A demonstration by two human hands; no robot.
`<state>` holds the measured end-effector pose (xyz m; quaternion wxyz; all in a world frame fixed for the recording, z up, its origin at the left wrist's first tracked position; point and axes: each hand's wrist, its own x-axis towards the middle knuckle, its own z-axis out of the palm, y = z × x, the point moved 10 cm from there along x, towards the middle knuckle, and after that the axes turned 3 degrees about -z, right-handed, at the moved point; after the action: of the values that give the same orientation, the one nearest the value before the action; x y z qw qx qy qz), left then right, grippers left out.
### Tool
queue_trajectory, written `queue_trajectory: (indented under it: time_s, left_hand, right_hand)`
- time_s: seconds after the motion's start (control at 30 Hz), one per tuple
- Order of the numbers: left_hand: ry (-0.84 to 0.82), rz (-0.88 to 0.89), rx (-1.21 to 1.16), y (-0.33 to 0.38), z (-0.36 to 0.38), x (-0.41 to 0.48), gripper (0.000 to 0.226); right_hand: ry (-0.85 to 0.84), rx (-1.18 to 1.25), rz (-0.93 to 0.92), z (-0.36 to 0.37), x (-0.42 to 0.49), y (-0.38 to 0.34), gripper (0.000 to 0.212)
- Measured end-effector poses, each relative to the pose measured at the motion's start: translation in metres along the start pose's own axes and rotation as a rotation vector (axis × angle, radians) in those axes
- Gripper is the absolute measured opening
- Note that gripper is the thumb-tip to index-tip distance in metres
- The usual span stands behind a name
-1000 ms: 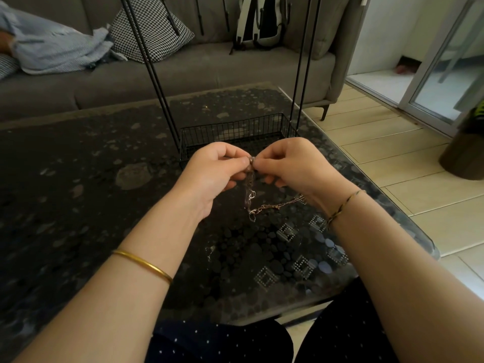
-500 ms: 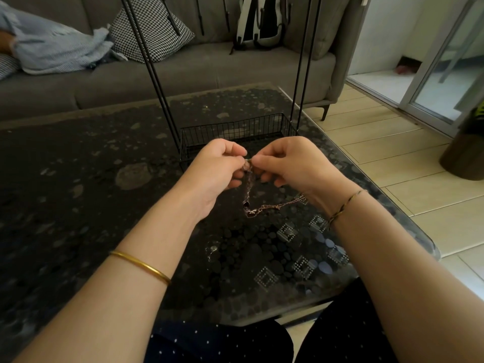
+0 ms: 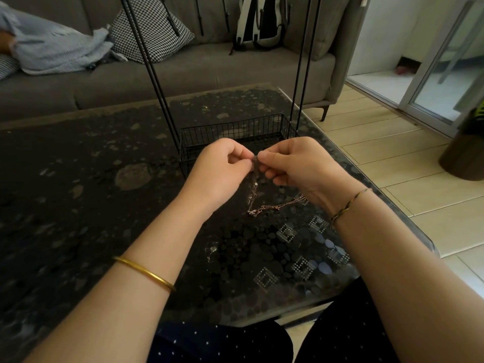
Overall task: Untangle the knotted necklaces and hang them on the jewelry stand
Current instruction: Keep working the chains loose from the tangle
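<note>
- Over the table (image 3: 91,205), just in front of the jewelry stand (image 3: 235,129), we hold both hands up, fingertips meeting.
- L hand (image 3: 222,166): thumb + index pinch the top of the necklaces (image 3: 253,211); other fingers curled in.
- R hand (image 3: 296,163): same pinch on the same spot from the other side; remaining fingers folded under.
- necklaces: thin rose-gold chains bunched into one twisted strand that drops from the pinch. Upper part is blurred, so we can't tell how many chains there are or where the knot sits.
- Lower end w/ a clasp is at or just above the glass, can't tell which. From there one chain runs right, under our R wrist.
- jewelry stand: black wire basket base on the table, two pairs of thin black rods going up out of frame. L pair tilted, R pair nearer upright. Basket's near wall is partly hidden behind our hands.
- Wrists: gold bangle (image 3: 145,273) on L forearm, cord bracelet (image 3: 348,205) on R wrist.
- table: dark glass top w/ pebble pattern, dotted square motifs near R forearm.
- Bkgd: grey sofa (image 3: 209,72) w/ houndstooth cushion (image 3: 152,30), striped blue cloth (image 3: 57,51), backpack (image 3: 262,22). Tiled floor (image 3: 392,153) + glass door (image 3: 445,74) on the right.
</note>
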<state>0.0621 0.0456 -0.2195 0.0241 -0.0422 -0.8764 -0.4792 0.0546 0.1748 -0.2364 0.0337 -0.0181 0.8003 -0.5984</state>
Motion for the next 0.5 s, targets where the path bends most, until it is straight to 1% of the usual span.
queue_trajectory:
  time_s: [0.1, 0.27, 0.4, 0.5]
  left_hand:
    - [0.065, 0.061, 0.105, 0.007, -0.005, -0.001, 0.006]
    - [0.154, 0.156, 0.272, 0.018, -0.011, -0.005, 0.007]
    - [0.173, 0.223, 0.355, 0.027, -0.01, -0.008, 0.005]
    - [0.162, 0.228, 0.362, 0.027, -0.007, -0.008, 0.005]
  right_hand:
    - [0.015, -0.021, -0.033, -0.001, 0.0, -0.003, 0.014]
    - [0.034, -0.143, -0.138, -0.002, -0.003, -0.015, 0.01]
    - [0.039, -0.218, -0.18, -0.001, -0.004, -0.02, 0.011]
    - [0.085, -0.277, -0.213, -0.005, -0.004, -0.024, 0.015]
